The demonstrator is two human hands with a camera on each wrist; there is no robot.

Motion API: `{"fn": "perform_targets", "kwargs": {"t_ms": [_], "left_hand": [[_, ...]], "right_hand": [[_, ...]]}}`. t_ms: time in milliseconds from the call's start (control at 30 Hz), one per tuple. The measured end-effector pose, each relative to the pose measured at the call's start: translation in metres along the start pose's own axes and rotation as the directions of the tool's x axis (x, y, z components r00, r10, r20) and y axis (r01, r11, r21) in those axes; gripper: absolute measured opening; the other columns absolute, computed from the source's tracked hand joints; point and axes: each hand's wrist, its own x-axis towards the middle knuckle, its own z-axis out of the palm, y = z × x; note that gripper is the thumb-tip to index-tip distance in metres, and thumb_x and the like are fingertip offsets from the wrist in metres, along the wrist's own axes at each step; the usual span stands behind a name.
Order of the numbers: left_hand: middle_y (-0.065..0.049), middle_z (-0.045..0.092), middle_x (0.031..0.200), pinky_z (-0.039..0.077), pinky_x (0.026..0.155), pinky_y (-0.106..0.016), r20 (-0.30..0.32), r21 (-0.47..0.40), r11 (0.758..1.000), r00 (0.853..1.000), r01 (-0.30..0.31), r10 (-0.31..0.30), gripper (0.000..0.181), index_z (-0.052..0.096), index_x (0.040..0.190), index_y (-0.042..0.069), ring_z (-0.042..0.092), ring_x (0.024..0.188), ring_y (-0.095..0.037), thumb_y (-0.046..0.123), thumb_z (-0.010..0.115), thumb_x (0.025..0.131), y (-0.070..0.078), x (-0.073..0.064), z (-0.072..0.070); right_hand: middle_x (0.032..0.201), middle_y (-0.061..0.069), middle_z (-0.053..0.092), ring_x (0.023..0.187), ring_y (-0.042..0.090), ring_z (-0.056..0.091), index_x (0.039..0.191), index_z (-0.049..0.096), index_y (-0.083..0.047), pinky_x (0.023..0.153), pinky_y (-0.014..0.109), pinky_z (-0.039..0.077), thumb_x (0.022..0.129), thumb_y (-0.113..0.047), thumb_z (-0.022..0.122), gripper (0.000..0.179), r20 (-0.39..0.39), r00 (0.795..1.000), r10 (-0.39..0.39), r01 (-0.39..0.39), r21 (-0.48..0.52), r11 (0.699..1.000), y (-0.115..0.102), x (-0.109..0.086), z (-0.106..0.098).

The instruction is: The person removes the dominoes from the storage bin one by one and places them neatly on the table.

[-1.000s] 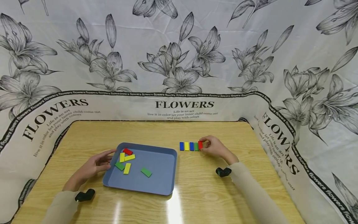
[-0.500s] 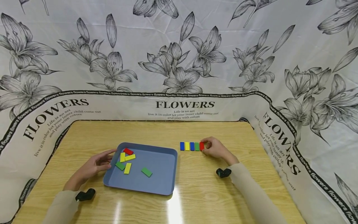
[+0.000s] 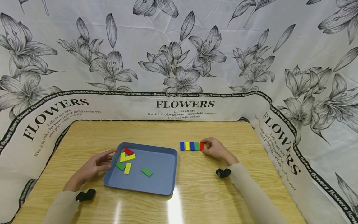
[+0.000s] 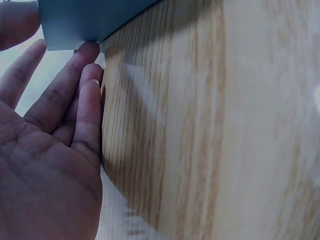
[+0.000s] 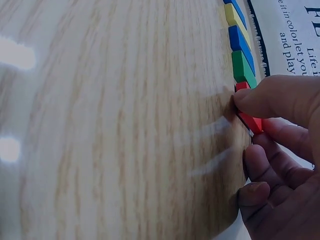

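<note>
In the head view, my right hand (image 3: 217,148) pinches a red block (image 3: 202,146) between thumb and fingers at the right end of a row on the table. The row runs from a blue block (image 3: 182,146) through a yellow block (image 3: 187,146) and a second blue block (image 3: 192,146) to a green block (image 3: 197,146). The red block (image 5: 254,123) sits right against the green block (image 5: 242,67) in the right wrist view. My left hand (image 3: 90,168) rests with extended fingers at the left side of a blue-grey tray (image 3: 162,169).
Inside the tray lie a red block (image 3: 128,151), several yellow and green blocks grouped at its left, and a green block (image 3: 146,172) apart from them. A flower-printed cloth (image 3: 181,105) stands around the back and sides of the wooden table (image 3: 201,193).
The red block in my right hand has shifted slightly right and now lies beside the green one instead of overlapping it. My left hand and the tray have stayed still.
</note>
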Motion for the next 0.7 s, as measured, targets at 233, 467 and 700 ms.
{"fn": "perform_targets", "kwargs": {"t_ms": [233,467,700], "left_hand": [[-0.031,0.056,0.143,0.053,0.090,-0.022,0.002,-0.009,1.000,1.000,0.001,-0.001,0.064,0.040,0.158,0.004,0.060,0.115,0.000,0.015,0.066,0.100,-0.0004,-0.0003,0.0010],[-0.030,0.055,0.144,0.053,0.091,-0.021,-0.006,0.006,1.000,1.000,0.027,-0.027,0.065,0.041,0.157,0.006,0.059,0.115,0.002,0.018,0.068,0.100,-0.0022,0.0011,0.0010],[-0.030,0.054,0.145,0.053,0.091,-0.022,-0.001,0.000,0.999,0.999,0.039,-0.039,0.066,0.040,0.158,0.007,0.058,0.113,0.007,0.019,0.068,0.100,-0.0038,0.0011,0.0020]], "right_hand": [[0.098,0.013,0.056,0.078,0.020,0.048,0.133,0.065,0.003,0.068,0.032,0.041,0.090,-0.007,0.075,0.045,0.006,1.000,0.017,-0.017,-0.004,1.000,-0.0009,-0.0002,-0.0004],[0.098,0.014,0.056,0.079,0.020,0.048,0.133,0.064,0.004,0.068,0.030,0.041,0.091,-0.008,0.074,0.045,0.010,1.000,0.015,-0.015,-0.015,1.000,0.0002,0.0001,-0.0003],[0.099,0.014,0.056,0.079,0.020,0.048,0.132,0.064,0.005,0.069,0.033,0.041,0.091,-0.006,0.075,0.045,0.005,1.000,0.013,-0.013,-0.016,1.000,0.0017,0.0010,-0.0006]]}}
